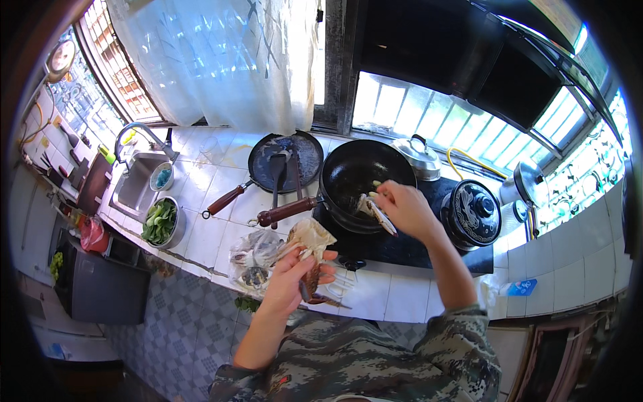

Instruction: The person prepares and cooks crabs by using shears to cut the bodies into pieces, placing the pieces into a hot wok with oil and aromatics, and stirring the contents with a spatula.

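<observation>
My left hand [294, 279] grips a piece of crab [312, 241] with its shell and claw, above the front edge of the tiled counter. My right hand [404, 208] is over the near right rim of a black wok [366, 166], with its fingers on a pale, dark-edged crab piece [380, 217]. Small pale pieces lie by the fingers, inside the wok. The wok sits on a black gas hob [427, 251], its wooden handle [289, 211] pointing left. Beside my left hand, a clear plastic bag [258, 248] holds more crab pieces.
Left of the wok, a frying pan [261, 156] holds a black spatula [277, 176]. A lidded black pot [472, 213] stands on the hob's right. Behind the wok is a metal lid [417, 156]. Far left are a bowl of leafy greens [161, 221] and a sink [133, 183].
</observation>
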`<state>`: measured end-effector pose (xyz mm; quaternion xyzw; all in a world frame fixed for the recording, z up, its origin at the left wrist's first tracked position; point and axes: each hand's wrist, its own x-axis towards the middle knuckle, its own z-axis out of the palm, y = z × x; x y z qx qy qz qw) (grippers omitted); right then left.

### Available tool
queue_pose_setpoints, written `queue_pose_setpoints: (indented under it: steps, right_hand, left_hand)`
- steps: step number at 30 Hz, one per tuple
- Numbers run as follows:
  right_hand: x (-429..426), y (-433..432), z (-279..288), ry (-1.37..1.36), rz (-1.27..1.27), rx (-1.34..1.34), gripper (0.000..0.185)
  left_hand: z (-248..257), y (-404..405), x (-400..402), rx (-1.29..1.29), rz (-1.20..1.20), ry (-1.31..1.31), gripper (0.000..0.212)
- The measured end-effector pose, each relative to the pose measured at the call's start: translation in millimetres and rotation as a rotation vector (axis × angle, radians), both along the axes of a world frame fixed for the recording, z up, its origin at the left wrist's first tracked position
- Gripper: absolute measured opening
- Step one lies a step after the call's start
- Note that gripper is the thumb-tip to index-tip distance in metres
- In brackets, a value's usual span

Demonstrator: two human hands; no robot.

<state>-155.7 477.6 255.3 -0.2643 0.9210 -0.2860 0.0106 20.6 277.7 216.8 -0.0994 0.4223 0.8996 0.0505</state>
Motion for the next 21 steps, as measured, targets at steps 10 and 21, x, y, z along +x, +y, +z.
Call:
queue_pose_setpoints:
  steps: [10,21]
  right_hand:
    - [119,-31,-34,-0.093,0.119,-0.645,0.042]
    - [119,-59,-35,-0.331,0.06,-1.014,0.018]
  left_hand:
    - [5,49,-29,-0.201,0.318,0.357,0.04]
    - [3,43,-27,-0.522,0.153,0.492,0.052]
